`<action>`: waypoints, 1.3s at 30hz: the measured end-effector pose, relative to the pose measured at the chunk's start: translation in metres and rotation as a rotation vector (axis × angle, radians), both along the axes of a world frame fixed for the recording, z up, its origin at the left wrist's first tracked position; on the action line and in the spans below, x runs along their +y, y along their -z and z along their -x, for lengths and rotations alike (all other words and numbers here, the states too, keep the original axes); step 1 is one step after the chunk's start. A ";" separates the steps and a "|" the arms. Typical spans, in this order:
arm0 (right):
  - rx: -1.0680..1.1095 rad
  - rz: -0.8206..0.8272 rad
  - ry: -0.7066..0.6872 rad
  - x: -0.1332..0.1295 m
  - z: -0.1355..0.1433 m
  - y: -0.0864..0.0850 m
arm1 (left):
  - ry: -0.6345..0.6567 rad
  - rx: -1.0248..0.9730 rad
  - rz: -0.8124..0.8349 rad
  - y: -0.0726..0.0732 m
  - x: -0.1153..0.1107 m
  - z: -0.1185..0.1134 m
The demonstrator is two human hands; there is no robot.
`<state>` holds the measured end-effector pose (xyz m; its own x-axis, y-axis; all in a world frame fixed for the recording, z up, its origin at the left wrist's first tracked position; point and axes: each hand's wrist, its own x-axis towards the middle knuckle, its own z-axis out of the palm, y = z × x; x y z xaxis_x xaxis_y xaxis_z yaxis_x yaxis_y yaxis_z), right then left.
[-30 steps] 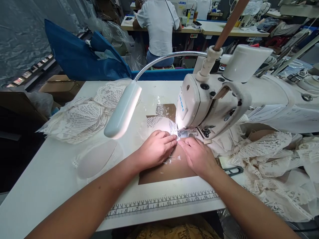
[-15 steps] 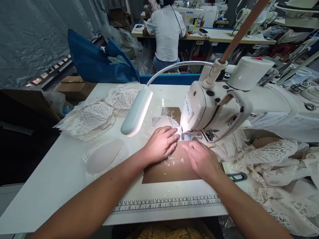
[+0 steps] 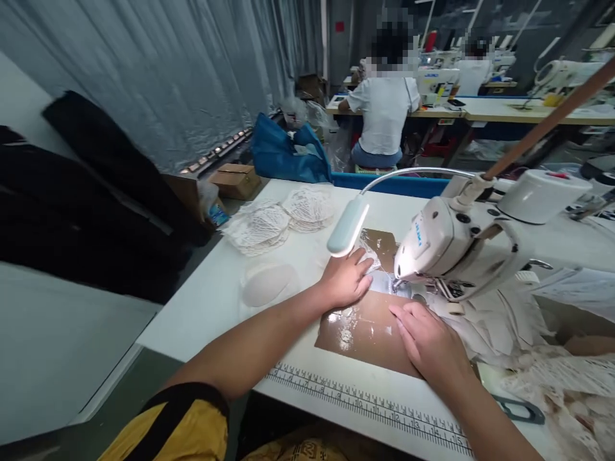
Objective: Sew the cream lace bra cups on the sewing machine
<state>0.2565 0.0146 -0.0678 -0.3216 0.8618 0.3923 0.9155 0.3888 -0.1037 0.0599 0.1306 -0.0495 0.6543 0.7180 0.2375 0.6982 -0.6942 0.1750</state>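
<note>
My left hand [image 3: 344, 280] lies beside the needle area of a white sewing machine [image 3: 432, 243], its fingers spread and partly flat. A white lace piece [image 3: 369, 251] shows just beyond its fingertips; how far it runs beneath them is hidden. My right hand [image 3: 427, 333] rests on the brown board [image 3: 369, 333] in front of the needle. Its fingers are curled with thumb and forefinger together, and whatever may be between them is hidden. The presser foot [image 3: 396, 285] stands over the shiny metal plate, to the right of my left fingertips.
Stacked lace pieces [image 3: 262, 225] and a pale oval pad [image 3: 270, 285] lie on the table's left side. A lamp [image 3: 348, 227] hangs over my left hand. Lace cloth [image 3: 567, 378] is heaped at right, near a dark green tool [image 3: 521, 410]. A co-worker [image 3: 383, 118] sits ahead.
The view has swung left and tilted. My left fingers have spread and the lace has shifted away from the needle. My right hand has moved slightly back from the needle.
</note>
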 end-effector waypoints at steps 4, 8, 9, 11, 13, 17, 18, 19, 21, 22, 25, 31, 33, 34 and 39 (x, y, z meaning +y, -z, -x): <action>-0.007 -0.005 -0.022 -0.001 -0.001 0.001 | -0.106 0.085 0.060 -0.004 0.000 0.003; 0.016 0.000 -0.043 -0.002 -0.002 0.000 | -0.127 0.130 0.119 -0.022 -0.002 0.015; 0.022 0.001 -0.043 -0.002 -0.003 0.000 | -0.115 0.134 0.130 -0.030 -0.004 0.022; 0.028 0.012 -0.037 -0.004 -0.003 -0.001 | -0.110 0.125 0.124 -0.046 -0.010 0.043; 0.027 0.031 -0.027 -0.005 -0.002 -0.003 | -0.243 0.142 0.064 -0.058 -0.018 0.073; 0.018 0.072 0.013 -0.005 -0.001 -0.006 | -0.729 0.344 0.010 -0.054 -0.036 0.145; 0.018 0.083 0.022 -0.005 -0.001 -0.007 | -0.767 0.355 0.078 -0.049 -0.042 0.160; 0.018 0.095 0.029 -0.005 -0.001 -0.007 | -0.770 0.314 0.148 -0.043 -0.049 0.171; 0.026 0.119 0.034 -0.005 -0.001 -0.007 | -0.684 0.108 0.186 -0.035 -0.066 0.180; 0.031 0.134 0.032 -0.005 -0.002 -0.007 | -0.619 0.007 0.228 -0.032 -0.074 0.178; 0.072 0.169 0.019 -0.007 -0.003 -0.009 | -0.394 -0.183 0.449 -0.033 -0.092 0.145; 0.377 0.129 0.008 -0.011 -0.004 -0.020 | 0.068 -0.285 0.608 -0.034 -0.075 0.043; 0.432 0.077 -0.010 -0.011 -0.005 -0.023 | 0.143 -0.295 0.598 -0.030 -0.061 0.017; 0.435 0.071 -0.034 -0.012 -0.005 -0.023 | 0.159 -0.291 0.597 -0.028 -0.054 0.007; 0.253 0.204 -0.127 -0.010 -0.004 -0.020 | 0.122 -0.269 0.562 -0.020 -0.026 -0.011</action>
